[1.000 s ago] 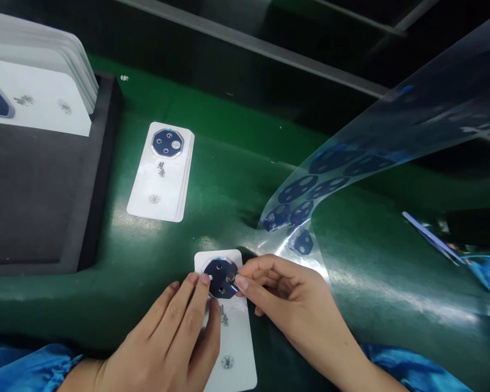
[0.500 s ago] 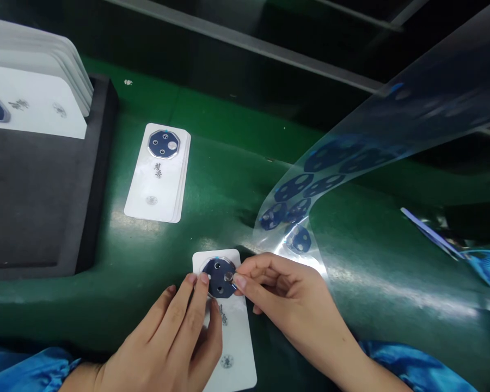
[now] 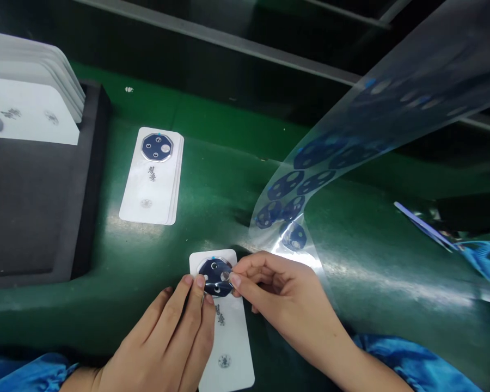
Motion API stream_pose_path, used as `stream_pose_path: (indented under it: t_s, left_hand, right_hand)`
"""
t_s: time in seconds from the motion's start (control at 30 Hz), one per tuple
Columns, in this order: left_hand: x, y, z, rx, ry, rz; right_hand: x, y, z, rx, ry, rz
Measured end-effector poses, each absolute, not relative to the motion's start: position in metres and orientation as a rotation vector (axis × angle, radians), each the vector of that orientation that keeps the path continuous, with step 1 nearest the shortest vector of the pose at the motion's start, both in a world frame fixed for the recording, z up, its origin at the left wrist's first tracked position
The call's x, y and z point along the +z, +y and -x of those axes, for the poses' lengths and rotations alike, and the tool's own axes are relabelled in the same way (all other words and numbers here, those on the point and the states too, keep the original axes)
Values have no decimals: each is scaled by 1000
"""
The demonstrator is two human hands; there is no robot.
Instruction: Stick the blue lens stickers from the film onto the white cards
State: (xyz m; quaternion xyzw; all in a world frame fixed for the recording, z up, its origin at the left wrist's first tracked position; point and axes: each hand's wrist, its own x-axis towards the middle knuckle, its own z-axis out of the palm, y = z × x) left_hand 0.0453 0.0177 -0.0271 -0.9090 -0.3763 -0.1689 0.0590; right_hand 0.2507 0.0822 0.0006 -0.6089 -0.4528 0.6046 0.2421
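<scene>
A white phone-shaped card [image 3: 231,348] lies in front of me, printed with black characters and a round emblem. On its upper part sits a dark blue octagonal sticker [image 3: 214,277] with round holes. My right hand [image 3: 283,288] pinches the sticker's right edge between thumb and forefinger. The fingers of my left hand [image 3: 171,332] stretch flat over the card's left side, with fingertips resting at the sticker's left edge. Whether the whole sticker touches the card I cannot tell.
A small stack of similar white cards [image 3: 152,185] lies behind, to the left. Several more stand in a black tray [image 3: 90,179] at far left. A clear film strip [image 3: 286,188] with blue stickers curves down at right. A thin purple-edged tool [image 3: 422,226] lies beyond, near blue mesh [image 3: 482,261].
The sticker looks a little more bent under my hands, with a bright reflection across it. My left fingers have shifted slightly. The whole view has moved a little.
</scene>
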Motion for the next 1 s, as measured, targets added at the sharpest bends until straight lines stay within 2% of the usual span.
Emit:
stream_pose_path:
  t_s: [0.2,1.0]
  left_hand:
    - [-29,18,-45,-650,-1144,2801]
    - [-23,23,-45,-424,-1108,2812]
  right_hand:
    - [-1,81,-252,1640,-1234,1684]
    - [-3,81,-254,1629,-1270,1671]
